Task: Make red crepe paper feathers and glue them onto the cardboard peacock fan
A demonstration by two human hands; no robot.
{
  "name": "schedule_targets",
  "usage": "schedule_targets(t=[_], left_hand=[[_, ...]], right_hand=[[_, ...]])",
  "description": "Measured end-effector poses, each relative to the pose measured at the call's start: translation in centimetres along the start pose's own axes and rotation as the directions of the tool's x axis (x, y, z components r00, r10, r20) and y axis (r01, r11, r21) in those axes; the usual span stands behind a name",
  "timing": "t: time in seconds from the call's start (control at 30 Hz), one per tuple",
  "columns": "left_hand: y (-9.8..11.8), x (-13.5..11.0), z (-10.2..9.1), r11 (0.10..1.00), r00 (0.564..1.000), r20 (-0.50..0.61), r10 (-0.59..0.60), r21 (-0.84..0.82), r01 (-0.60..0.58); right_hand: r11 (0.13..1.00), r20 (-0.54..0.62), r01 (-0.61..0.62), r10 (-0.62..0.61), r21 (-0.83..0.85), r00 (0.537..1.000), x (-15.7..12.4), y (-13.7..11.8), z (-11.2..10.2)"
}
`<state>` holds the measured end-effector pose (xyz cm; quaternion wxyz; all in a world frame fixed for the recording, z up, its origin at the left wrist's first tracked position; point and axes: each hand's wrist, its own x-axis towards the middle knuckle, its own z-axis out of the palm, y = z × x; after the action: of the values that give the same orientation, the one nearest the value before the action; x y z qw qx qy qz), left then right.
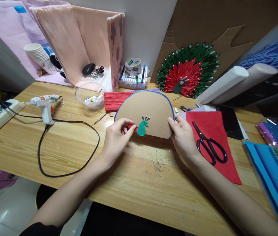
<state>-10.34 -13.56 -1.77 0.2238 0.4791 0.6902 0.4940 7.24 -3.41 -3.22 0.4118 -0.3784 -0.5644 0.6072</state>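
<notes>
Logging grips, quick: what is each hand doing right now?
Left hand: closed on the cardboard half-disc, lower left edge.
Right hand: closed on its right edge.

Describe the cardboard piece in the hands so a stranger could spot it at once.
Look at the middle of the wooden table, between the left hand and the right hand. There sits a half-round cardboard piece, each hand touching its lower edge. Unlike the red-and-green fan behind it, it is bare brown, edged in blue, with a small teal bird at its base.
</notes>
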Motion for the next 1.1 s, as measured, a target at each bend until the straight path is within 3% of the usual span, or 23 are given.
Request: schedule_targets(t=[1.1], left_hand=[[0.34, -0.35, 0.28, 1.0, 0.999, -0.02, 0.028, -0.008, -0.029]], right_hand=[[0.989, -0.077, -0.014, 0.025, 0.145, 0.997, 0.02, 0.2, 0.43]])
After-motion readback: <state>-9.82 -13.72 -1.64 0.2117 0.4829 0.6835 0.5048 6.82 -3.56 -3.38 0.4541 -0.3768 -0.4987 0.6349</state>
